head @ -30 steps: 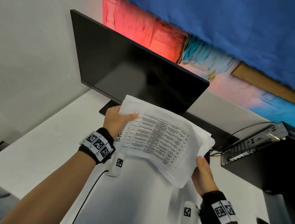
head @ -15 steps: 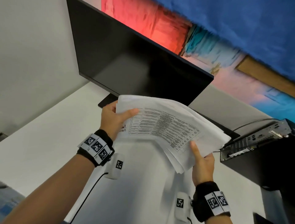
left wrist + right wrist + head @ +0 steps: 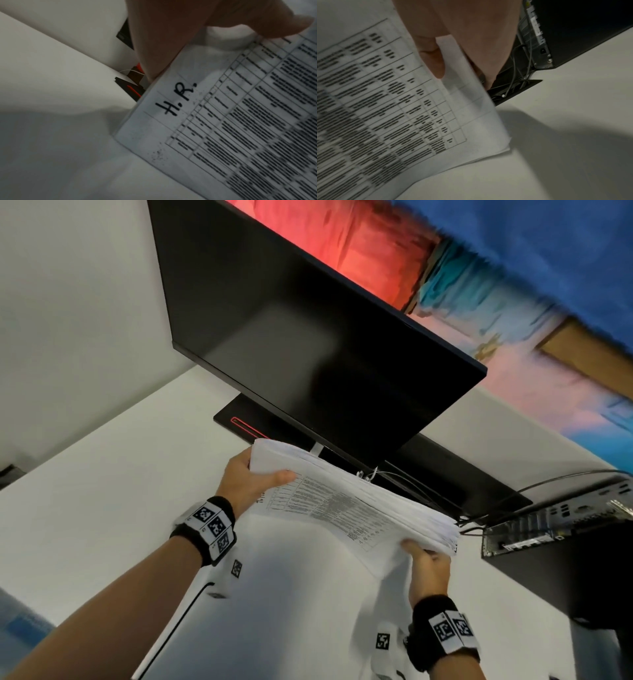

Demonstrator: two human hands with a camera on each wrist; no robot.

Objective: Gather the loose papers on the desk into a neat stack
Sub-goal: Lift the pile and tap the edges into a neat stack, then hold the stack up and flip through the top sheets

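Observation:
A sheaf of white papers (image 3: 346, 508) is held up above the white desk (image 3: 102, 508), its top sheet a printed table marked "H.R." (image 3: 176, 98). My left hand (image 3: 250, 481) grips the sheaf's left end, thumb on top and fingers underneath. My right hand (image 3: 428, 563) grips the right end, thumb on the top sheet (image 3: 435, 59), fingers behind the edge. The sheets (image 3: 402, 108) lie nearly flat, edges roughly aligned, with a lower corner sticking out.
A black monitor (image 3: 308, 344) stands just behind the papers on a black base (image 3: 239, 419). A black computer case (image 3: 565, 542) with cables (image 3: 479, 525) sits at the right. A white wall is at the left.
The sheaf has tilted from facing me to nearly flat and moved away toward the monitor. My right hand slid from the lower edge to the right end.

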